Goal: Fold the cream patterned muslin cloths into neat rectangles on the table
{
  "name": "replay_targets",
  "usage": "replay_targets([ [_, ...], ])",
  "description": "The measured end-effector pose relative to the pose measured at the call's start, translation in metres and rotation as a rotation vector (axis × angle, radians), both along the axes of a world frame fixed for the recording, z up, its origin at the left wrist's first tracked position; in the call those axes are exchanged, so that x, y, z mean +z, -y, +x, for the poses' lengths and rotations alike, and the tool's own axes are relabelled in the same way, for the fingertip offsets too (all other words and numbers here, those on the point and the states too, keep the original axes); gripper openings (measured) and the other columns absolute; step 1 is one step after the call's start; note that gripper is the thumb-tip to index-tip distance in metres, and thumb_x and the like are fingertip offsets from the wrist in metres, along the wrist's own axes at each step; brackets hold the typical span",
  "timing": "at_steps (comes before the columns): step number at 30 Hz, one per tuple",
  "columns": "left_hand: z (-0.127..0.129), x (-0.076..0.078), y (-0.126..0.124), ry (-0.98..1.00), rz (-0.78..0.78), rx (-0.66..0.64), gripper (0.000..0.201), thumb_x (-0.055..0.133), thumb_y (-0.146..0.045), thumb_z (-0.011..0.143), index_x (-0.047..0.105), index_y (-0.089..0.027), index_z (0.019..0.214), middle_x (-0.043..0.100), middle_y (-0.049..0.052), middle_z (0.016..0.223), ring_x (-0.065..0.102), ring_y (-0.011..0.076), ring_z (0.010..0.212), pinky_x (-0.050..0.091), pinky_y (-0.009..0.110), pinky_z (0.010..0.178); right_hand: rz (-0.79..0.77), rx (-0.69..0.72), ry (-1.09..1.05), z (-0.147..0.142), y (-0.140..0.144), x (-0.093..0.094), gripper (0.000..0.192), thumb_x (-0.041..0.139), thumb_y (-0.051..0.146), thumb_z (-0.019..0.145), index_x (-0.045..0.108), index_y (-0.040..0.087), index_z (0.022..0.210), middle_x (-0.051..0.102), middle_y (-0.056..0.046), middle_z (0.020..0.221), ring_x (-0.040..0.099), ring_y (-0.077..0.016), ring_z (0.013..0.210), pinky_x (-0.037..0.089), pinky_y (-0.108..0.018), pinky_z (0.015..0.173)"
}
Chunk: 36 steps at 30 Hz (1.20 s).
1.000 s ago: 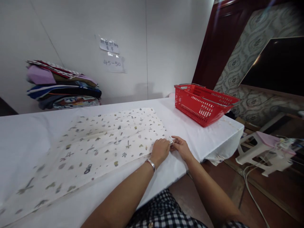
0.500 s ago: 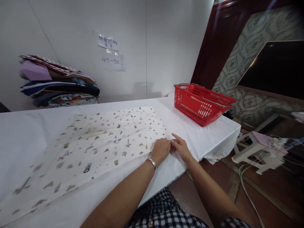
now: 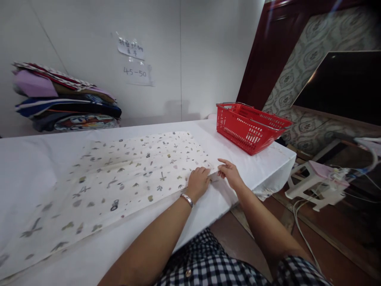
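A cream cloth (image 3: pixel 119 174) printed with small leaves and flowers lies flat on the white table (image 3: pixel 256 167). My left hand (image 3: pixel 198 182), with a silver bracelet on the wrist, presses down on the cloth's near right corner. My right hand (image 3: pixel 229 172) is just beside it, pinching the tip of that same corner at the cloth's edge. The two hands are a few centimetres apart.
A red plastic basket (image 3: pixel 250 127) stands at the table's far right. A stack of folded fabrics (image 3: pixel 64 103) sits at the back left against the white wall, under paper notes (image 3: pixel 132 59). A white stool (image 3: pixel 312 182) with cables is on the floor at right.
My hands have drawn slightly apart at the cloth's corner, the right hand moving a little to the right. The view has shifted slightly.
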<state>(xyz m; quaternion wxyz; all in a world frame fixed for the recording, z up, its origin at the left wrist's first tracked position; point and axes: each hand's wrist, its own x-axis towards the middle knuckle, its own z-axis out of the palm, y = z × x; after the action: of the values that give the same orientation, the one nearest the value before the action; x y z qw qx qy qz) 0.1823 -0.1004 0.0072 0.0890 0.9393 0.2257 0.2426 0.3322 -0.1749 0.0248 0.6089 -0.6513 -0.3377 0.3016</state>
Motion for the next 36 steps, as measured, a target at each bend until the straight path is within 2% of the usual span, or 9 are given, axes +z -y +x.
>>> replay_targets([
  [4, 0.001, -0.001, -0.001, -0.120, -0.028, 0.034, 0.020, 0.046, -0.013, 0.085, 0.061, -0.019, 0.096, 0.060, 0.005, 0.096, 0.051, 0.0200, 0.094, 0.038, 0.033, 0.080, -0.276, 0.061, 0.042, 0.003, 0.002, 0.002, 0.043, 0.051, 0.014, 0.070, 0.053, 0.010, 0.112, 0.055, 0.006, 0.045, 0.046, -0.0092, 0.038, 0.035, -0.019, 0.038],
  [16, -0.001, -0.004, 0.000, -0.140, 0.020, 0.000, 0.017, 0.046, -0.011, 0.082, 0.062, -0.017, 0.080, 0.059, 0.006, 0.089, 0.050, 0.0205, 0.090, 0.037, 0.033, 0.075, -0.563, 0.142, 0.217, 0.002, -0.002, 0.004, 0.033, 0.050, 0.004, 0.074, 0.051, 0.012, 0.107, 0.053, 0.007, 0.044, 0.051, -0.0107, 0.035, 0.040, -0.019, 0.036],
  [21, -0.005, -0.002, 0.003, -0.132, 0.014, -0.025, 0.017, 0.045, -0.010, 0.081, 0.061, -0.016, 0.080, 0.058, 0.007, 0.090, 0.049, 0.0208, 0.091, 0.037, 0.033, 0.075, -0.693, 0.159, 0.329, 0.007, -0.005, -0.001, 0.011, 0.055, 0.012, 0.075, 0.055, 0.013, 0.086, 0.051, 0.005, 0.039, 0.052, -0.0130, 0.033, 0.040, -0.021, 0.037],
  [23, -0.007, -0.001, 0.004, -0.122, 0.011, -0.039, 0.016, 0.045, -0.012, 0.081, 0.061, -0.017, 0.081, 0.058, 0.007, 0.091, 0.049, 0.0212, 0.092, 0.037, 0.034, 0.076, -0.722, 0.172, 0.379, 0.008, -0.007, -0.001, 0.004, 0.058, 0.018, 0.075, 0.055, 0.015, 0.075, 0.051, 0.004, 0.039, 0.052, -0.0133, 0.034, 0.039, -0.022, 0.038],
  [26, -0.008, -0.001, 0.004, -0.107, 0.016, -0.058, 0.014, 0.047, -0.017, 0.082, 0.061, -0.017, 0.083, 0.057, 0.007, 0.093, 0.049, 0.0220, 0.093, 0.037, 0.035, 0.077, -0.736, 0.169, 0.464, 0.008, -0.009, 0.000, 0.014, 0.061, 0.023, 0.074, 0.054, 0.016, 0.064, 0.049, 0.004, 0.037, 0.050, -0.0127, 0.036, 0.037, -0.022, 0.040],
  [30, -0.011, -0.002, 0.004, -0.124, 0.007, -0.073, 0.012, 0.050, -0.019, 0.080, 0.060, -0.017, 0.085, 0.057, 0.007, 0.095, 0.048, 0.0225, 0.095, 0.037, 0.036, 0.078, -0.699, 0.131, 0.567, 0.005, -0.013, -0.001, 0.017, 0.065, 0.017, 0.066, 0.052, 0.017, 0.055, 0.044, 0.005, 0.037, 0.048, -0.0109, 0.042, 0.031, -0.021, 0.045],
  [33, -0.012, -0.002, 0.004, -0.142, -0.006, -0.073, 0.012, 0.050, -0.020, 0.081, 0.060, -0.017, 0.087, 0.056, 0.008, 0.096, 0.047, 0.0226, 0.096, 0.037, 0.037, 0.079, -0.647, 0.102, 0.578, 0.002, -0.015, -0.002, 0.019, 0.064, 0.010, 0.062, 0.049, 0.017, 0.052, 0.045, 0.005, 0.041, 0.049, -0.0104, 0.047, 0.030, -0.020, 0.047],
  [36, -0.012, -0.003, 0.004, -0.129, -0.010, -0.066, 0.011, 0.050, -0.020, 0.081, 0.059, -0.017, 0.086, 0.056, 0.007, 0.095, 0.048, 0.0222, 0.095, 0.038, 0.037, 0.079, -0.605, 0.101, 0.497, -0.004, -0.015, -0.004, 0.015, 0.059, 0.009, 0.063, 0.048, 0.018, 0.057, 0.046, 0.006, 0.041, 0.049, -0.0103, 0.045, 0.031, -0.020, 0.045],
])
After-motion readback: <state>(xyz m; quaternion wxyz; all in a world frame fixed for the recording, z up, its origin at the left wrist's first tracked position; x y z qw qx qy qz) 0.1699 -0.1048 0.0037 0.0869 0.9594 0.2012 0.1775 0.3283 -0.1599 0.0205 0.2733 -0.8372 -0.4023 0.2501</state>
